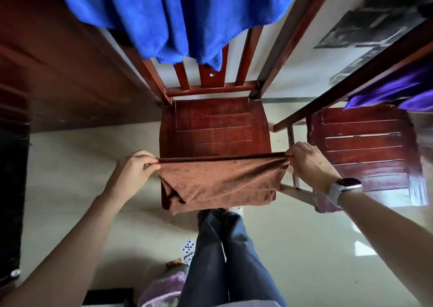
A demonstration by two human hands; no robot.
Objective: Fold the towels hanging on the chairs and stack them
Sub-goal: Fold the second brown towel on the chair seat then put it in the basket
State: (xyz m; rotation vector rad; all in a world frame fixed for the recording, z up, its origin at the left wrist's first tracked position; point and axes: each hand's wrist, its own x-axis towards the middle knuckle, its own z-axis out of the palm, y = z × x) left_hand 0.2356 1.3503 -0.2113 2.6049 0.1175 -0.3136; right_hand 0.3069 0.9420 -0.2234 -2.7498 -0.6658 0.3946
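Over the seat's front edge, left hand and right hand pinch the brown towel's top corners, its long edge stretched taut between them.

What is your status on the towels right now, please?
Both hands gripping: left hand and right hand pinch the brown towel taut at the chair seat's front. Blue towel still on backrest. Nothing blocking.
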